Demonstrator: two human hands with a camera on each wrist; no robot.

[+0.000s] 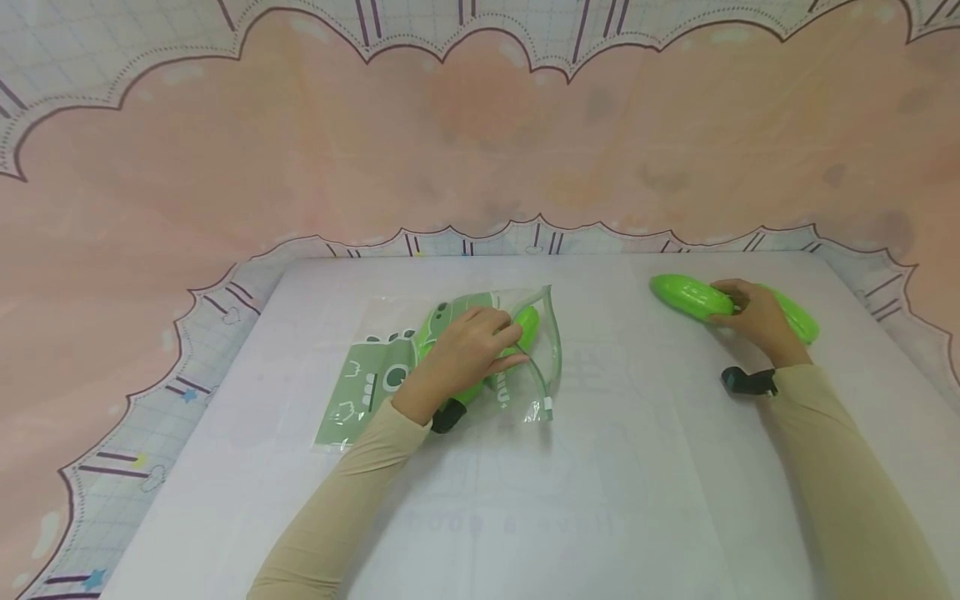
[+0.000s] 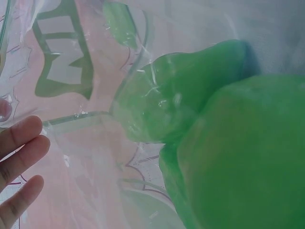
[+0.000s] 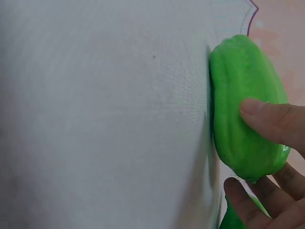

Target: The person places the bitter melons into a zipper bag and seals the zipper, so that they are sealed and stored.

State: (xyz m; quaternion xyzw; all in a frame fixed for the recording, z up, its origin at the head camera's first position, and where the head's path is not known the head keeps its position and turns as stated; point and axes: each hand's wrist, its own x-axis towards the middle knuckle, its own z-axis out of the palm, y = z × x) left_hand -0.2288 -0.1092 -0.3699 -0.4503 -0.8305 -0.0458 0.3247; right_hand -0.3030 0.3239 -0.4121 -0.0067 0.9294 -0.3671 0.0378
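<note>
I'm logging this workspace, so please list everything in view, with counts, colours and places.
Tabletop: one, white, beneath the hands.
Backdrop: one, peach with a white scalloped pattern, behind the tabletop.
Zip bag: one, clear with green print, left of centre.
Bagged pieces: exact count unclear, green, in the zip bag.
Loose pieces: two, bright green, far right of the tabletop.
Wrist devices: two, black, one per wrist.
Sleeves: two, beige, on the forearms.
Left hand: one, bare, pinching the zip bag's edge.
Right hand: one, bare, holding a loose piece.

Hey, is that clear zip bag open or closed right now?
Open: in the head view, the bag's green rims stand apart, leaving a gap, and the left hand pinches one of them.
</note>
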